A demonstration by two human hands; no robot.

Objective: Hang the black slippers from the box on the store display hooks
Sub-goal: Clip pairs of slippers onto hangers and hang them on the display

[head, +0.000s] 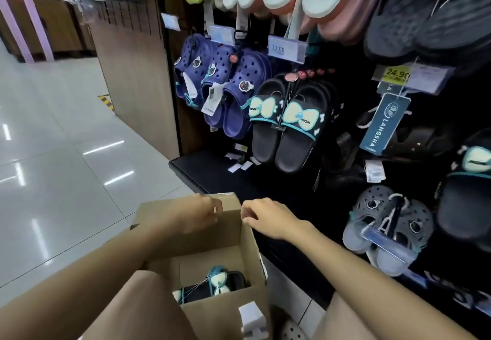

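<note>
Both bare forearms reach forward, close together (wrists almost level); the left hand [198, 213] curls loosely, the right hand [261, 216] pinches fingers to thumb.

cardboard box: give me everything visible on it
The box is plain brown corrugated cardboard, open at the top, standing low in front of the display beside the person's legs. Its far flap stands upright; the left hand and right hand grip that flap's top edge. Inside lie black slippers with pale teal-edged bows. A small white item sits at its near rim.

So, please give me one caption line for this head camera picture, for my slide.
Both hands, left and right, hold the cardboard box flaps open; black bow slippers lie inside.
</note>
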